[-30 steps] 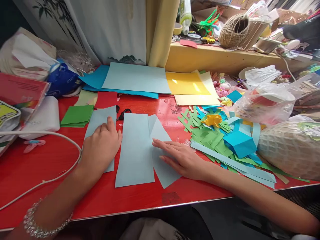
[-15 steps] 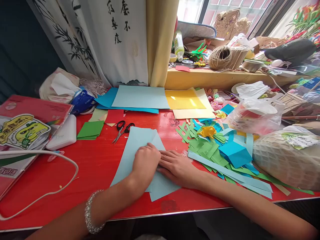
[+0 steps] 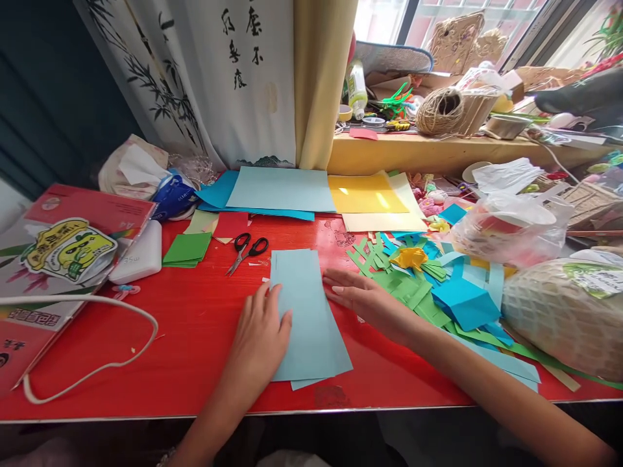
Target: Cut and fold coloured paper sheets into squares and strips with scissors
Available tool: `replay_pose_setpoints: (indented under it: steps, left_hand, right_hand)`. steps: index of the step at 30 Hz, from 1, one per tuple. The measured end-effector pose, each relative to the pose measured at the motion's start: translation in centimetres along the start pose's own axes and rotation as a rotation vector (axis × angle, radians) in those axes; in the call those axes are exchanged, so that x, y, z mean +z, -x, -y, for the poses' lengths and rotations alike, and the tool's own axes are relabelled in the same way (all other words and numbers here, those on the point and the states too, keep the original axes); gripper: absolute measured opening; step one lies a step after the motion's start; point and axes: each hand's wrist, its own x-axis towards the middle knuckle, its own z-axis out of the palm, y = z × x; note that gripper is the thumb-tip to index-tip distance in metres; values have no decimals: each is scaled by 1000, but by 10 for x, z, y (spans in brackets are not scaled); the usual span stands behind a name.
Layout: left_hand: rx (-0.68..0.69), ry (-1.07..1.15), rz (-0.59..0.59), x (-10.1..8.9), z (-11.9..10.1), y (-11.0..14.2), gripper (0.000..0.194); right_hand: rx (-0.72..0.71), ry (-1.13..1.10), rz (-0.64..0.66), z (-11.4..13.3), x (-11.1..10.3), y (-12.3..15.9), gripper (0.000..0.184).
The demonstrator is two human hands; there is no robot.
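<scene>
Several light blue paper pieces (image 3: 306, 324) lie stacked on the red table (image 3: 185, 337), their lower edges slightly fanned out. My left hand (image 3: 263, 331) rests at the stack's left edge, fingers stretched and the thumb over the paper. On the other side, my right hand (image 3: 357, 295) is held with straight fingers pointing at the stack's right edge; it grips nothing, and whether it touches the paper I cannot tell. Black-handled scissors (image 3: 246, 251) lie partly spread beyond my left hand. Left of them sits a pile of green paper squares (image 3: 187, 249).
Green and blue paper scraps (image 3: 413, 285) heap up at the right, before a net-covered bundle (image 3: 559, 318). Larger blue sheets (image 3: 282, 189) and yellow sheets (image 3: 367, 193) lie along the back. A white cable (image 3: 92, 370) loops at the left near a white power block (image 3: 141, 253).
The light blue pieces at the left and middle have been brought together with the right ones into one stack. My hands have moved apart to its two sides. The view has tilted up.
</scene>
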Motion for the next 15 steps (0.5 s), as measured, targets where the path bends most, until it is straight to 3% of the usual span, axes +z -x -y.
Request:
replay_pose_setpoints:
  steps: [5, 9, 12, 15]
  left_hand:
    - [10, 304, 266, -14, -17, 0, 45]
    - [77, 301, 392, -24, -17, -17, 37]
    - [151, 165, 389, -22, -13, -40, 31]
    - [220, -24, 215, -20, -6, -70, 36]
  right_hand:
    - [21, -79, -54, 1, 0, -2, 40]
    - [16, 74, -84, 0, 1, -1, 43]
    - [-31, 132, -105, -8, 1, -4, 48]
    - [-83, 181, -79, -13, -1, -5, 49]
